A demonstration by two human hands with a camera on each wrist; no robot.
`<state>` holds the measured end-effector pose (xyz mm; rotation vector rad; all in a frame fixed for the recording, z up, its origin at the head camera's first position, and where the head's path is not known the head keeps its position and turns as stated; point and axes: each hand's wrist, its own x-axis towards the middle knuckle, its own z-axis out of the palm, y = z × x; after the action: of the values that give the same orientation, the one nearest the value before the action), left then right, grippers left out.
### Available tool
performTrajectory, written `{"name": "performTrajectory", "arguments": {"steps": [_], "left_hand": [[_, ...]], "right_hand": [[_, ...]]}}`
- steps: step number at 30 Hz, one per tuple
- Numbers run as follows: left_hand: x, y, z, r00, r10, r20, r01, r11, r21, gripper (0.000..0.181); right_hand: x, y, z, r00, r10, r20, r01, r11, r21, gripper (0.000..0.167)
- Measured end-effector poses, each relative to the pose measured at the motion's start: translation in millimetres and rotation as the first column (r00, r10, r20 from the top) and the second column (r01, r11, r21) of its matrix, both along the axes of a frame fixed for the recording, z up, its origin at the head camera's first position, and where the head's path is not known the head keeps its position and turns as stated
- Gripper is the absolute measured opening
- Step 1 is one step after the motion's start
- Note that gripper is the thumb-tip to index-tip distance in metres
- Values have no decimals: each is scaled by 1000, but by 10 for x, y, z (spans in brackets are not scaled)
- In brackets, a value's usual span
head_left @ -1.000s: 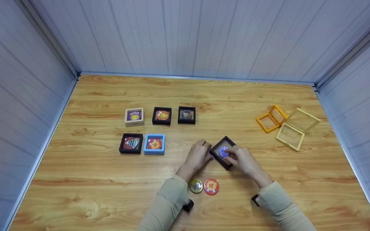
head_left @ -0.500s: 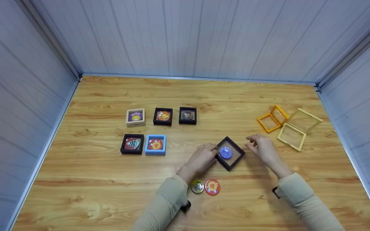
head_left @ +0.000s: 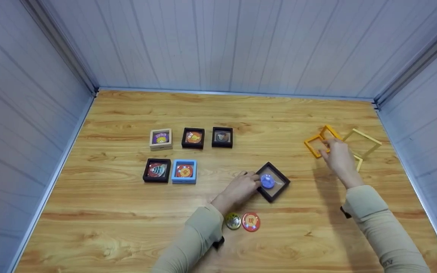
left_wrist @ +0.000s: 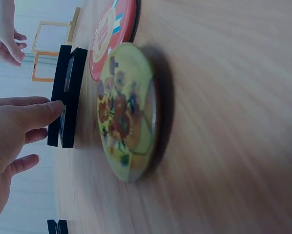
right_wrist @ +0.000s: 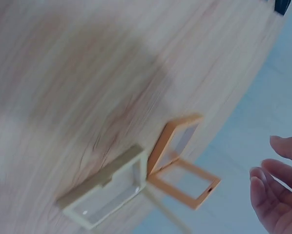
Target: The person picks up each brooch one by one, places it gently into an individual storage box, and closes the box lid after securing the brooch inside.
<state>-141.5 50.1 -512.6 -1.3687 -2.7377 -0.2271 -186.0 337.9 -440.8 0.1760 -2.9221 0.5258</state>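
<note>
Nearest, a sunflower-print badge [head_left: 233, 221] and a red badge [head_left: 251, 222] lie beside the left sleeve [head_left: 195, 231]; a dropped forearm could shove them. Beyond, the left hand [head_left: 242, 186] grips the left corner of a black display frame [head_left: 280, 191]; the violet badge [head_left: 267, 181] inside sits off-centre, and a jolt could shift it. The right hand [head_left: 338, 157], loosely parted, holding nothing, hovers near an open orange frame [right_wrist: 160, 146]; careless contact could knock it against the adjacent cream frame [right_wrist: 94, 187].
</note>
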Motion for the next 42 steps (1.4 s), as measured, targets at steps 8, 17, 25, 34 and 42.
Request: {"name": "performTrajectory", "arguments": {"steps": [8,17,25,34,42], "left_hand": [[-3,-9,9,1000,4,-6,-4,1000,-28,22],[0,-40,-8,999,-5,-34,4,1000,-27,20],[15,-120,1,1000,-3,-7,3,1000,20,19],[40,-239,-19,999,31,19,-31,999,29,17],[21,-376,-37,998,49,-36,-47,997,59,15]], "right_hand": [[-173,223,37,992,-123,23,122,991,52,37],[-316,364,-1,970,-200,136,190,978,84,45],[-404,436,-63,961,-211,181,199,977,82,46],[-456,479,-142,967,-189,168,182,982,58,40],[-494,473,-176,965,-204,164,198,979,51,31]]}}
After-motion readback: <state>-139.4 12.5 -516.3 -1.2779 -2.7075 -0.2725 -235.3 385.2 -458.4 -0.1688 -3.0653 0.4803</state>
